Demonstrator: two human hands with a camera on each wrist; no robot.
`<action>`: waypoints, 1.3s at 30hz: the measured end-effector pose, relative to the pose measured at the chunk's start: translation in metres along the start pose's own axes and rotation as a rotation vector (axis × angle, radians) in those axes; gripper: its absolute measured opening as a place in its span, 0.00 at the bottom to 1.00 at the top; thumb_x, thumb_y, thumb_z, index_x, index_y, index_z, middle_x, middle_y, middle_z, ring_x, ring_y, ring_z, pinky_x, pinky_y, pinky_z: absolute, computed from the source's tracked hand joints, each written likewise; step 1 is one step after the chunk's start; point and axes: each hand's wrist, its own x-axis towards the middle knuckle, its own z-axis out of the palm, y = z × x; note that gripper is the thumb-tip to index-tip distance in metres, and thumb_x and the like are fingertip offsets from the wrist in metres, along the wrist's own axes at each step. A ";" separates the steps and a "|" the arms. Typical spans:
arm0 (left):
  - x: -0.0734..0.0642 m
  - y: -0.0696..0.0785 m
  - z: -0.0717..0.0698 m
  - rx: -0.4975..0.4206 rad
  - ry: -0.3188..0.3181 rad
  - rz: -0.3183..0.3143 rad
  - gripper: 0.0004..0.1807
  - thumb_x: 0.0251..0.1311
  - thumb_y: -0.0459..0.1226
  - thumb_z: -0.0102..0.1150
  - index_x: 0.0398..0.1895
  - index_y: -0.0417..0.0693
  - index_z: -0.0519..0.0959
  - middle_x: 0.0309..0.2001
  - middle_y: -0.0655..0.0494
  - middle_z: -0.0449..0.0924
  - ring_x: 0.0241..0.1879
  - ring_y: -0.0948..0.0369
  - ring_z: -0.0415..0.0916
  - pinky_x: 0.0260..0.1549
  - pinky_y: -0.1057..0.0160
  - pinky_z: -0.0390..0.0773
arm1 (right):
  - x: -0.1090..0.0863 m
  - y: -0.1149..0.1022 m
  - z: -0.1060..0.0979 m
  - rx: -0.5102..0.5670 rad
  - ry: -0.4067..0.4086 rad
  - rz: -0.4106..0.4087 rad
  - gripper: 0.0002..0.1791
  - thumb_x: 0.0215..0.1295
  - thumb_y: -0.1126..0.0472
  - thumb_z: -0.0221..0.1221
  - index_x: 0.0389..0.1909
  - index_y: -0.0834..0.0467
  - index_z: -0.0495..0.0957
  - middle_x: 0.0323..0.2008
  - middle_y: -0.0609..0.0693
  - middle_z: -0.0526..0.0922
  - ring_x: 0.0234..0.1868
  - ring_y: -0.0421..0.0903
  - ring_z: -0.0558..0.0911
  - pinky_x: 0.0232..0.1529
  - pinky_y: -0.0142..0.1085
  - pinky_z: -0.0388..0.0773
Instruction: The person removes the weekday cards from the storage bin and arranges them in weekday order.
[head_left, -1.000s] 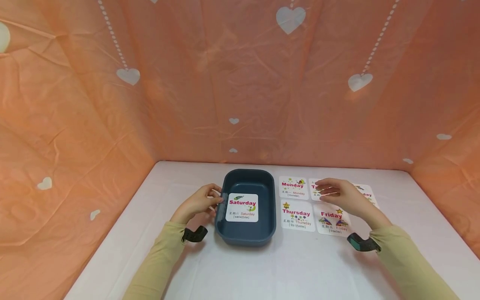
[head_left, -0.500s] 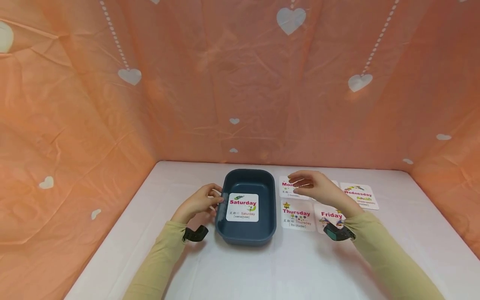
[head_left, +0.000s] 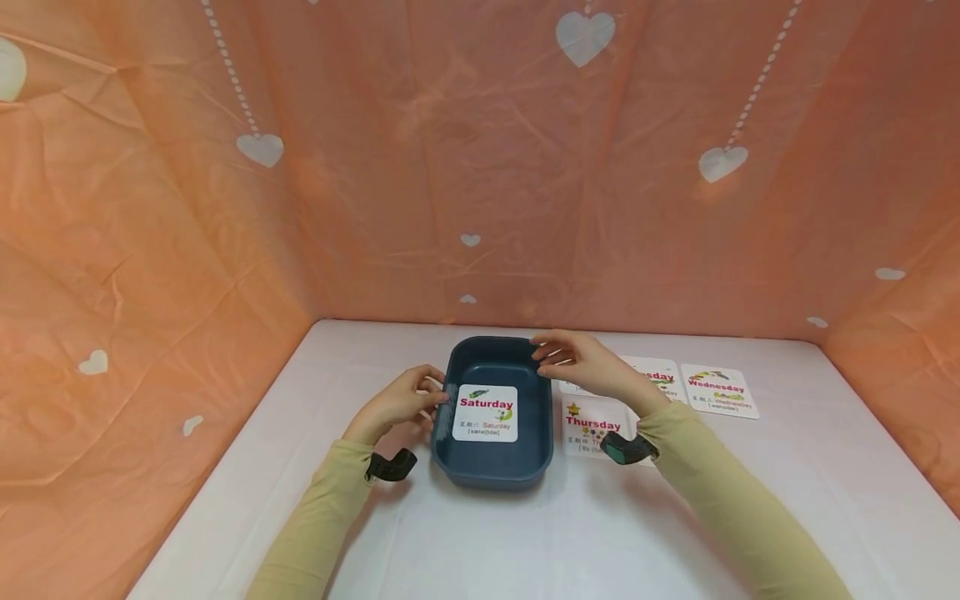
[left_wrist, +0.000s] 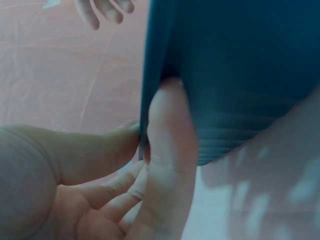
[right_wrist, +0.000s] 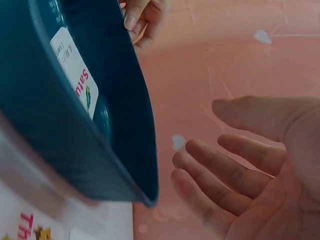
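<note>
A dark blue plastic tray (head_left: 491, 477) with raised walls stands at the middle of the table. Inside it, face up, lies a white card printed Saturday (head_left: 486, 425). My left hand (head_left: 396, 407) pinches the tray's left rim, thumb on one side of the wall and fingers on the other, as the left wrist view shows. My right hand (head_left: 588, 364) holds nothing; its loosely bent fingers (right_wrist: 215, 167) hover by the tray's far right corner. Beneath that hand and forearm are the Thursday card (head_left: 592, 410), a partly covered card ending in "sday" (head_left: 663, 375) and others mostly hidden.
The Wednesday card (head_left: 720, 392) lies at the right end of the back row of cards. A white cloth covers the table (head_left: 465, 542). Orange sheeting (head_left: 390, 208) with white hearts encloses the back and sides.
My right hand has moved left from over the cards to the tray's far right corner, uncovering the Wednesday card. The left hand and tray have stayed put.
</note>
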 end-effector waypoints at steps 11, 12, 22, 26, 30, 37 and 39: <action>-0.001 0.000 0.001 -0.008 0.006 -0.008 0.17 0.66 0.28 0.53 0.56 0.31 0.66 0.35 0.42 0.75 0.24 0.58 0.74 0.22 0.57 0.82 | 0.029 -0.004 0.022 -0.025 -0.089 0.029 0.23 0.66 0.64 0.59 0.60 0.68 0.71 0.50 0.61 0.79 0.51 0.51 0.79 0.53 0.43 0.76; -0.001 -0.001 0.001 -0.004 0.003 -0.004 0.17 0.66 0.28 0.53 0.56 0.30 0.66 0.35 0.41 0.75 0.24 0.58 0.74 0.22 0.57 0.81 | 0.031 -0.004 0.024 -0.029 -0.098 0.043 0.23 0.67 0.64 0.58 0.60 0.68 0.70 0.50 0.62 0.79 0.51 0.51 0.79 0.53 0.42 0.75; -0.002 0.001 0.000 0.004 0.007 -0.008 0.17 0.66 0.30 0.53 0.55 0.34 0.67 0.38 0.39 0.75 0.25 0.57 0.75 0.24 0.57 0.82 | 0.047 0.000 0.041 -0.105 -0.115 0.099 0.23 0.66 0.60 0.59 0.59 0.67 0.72 0.54 0.62 0.77 0.54 0.51 0.77 0.55 0.44 0.73; -0.002 0.001 0.000 0.001 0.001 -0.008 0.17 0.66 0.30 0.54 0.56 0.34 0.67 0.37 0.40 0.75 0.25 0.58 0.75 0.24 0.56 0.82 | 0.055 0.003 0.045 -0.121 -0.108 0.110 0.23 0.65 0.60 0.60 0.57 0.68 0.73 0.54 0.62 0.77 0.54 0.51 0.76 0.56 0.44 0.73; -0.002 0.001 -0.001 0.000 -0.003 -0.005 0.17 0.66 0.30 0.53 0.56 0.34 0.66 0.37 0.39 0.75 0.25 0.58 0.75 0.24 0.56 0.82 | 0.060 0.003 0.049 -0.132 -0.096 0.138 0.23 0.65 0.59 0.60 0.57 0.67 0.74 0.54 0.61 0.78 0.54 0.51 0.77 0.56 0.44 0.73; -0.001 0.001 -0.001 -0.004 -0.009 -0.008 0.18 0.67 0.30 0.53 0.57 0.32 0.65 0.37 0.39 0.75 0.24 0.58 0.75 0.22 0.59 0.81 | 0.066 0.003 0.054 -0.157 -0.115 0.213 0.22 0.66 0.59 0.59 0.57 0.66 0.74 0.49 0.56 0.80 0.47 0.48 0.80 0.48 0.39 0.78; -0.002 0.000 -0.001 -0.008 -0.008 -0.010 0.18 0.66 0.30 0.53 0.57 0.32 0.65 0.37 0.39 0.75 0.24 0.58 0.75 0.22 0.59 0.81 | 0.067 0.003 0.055 -0.163 -0.131 0.225 0.22 0.66 0.59 0.58 0.57 0.66 0.74 0.47 0.55 0.81 0.45 0.49 0.81 0.45 0.38 0.79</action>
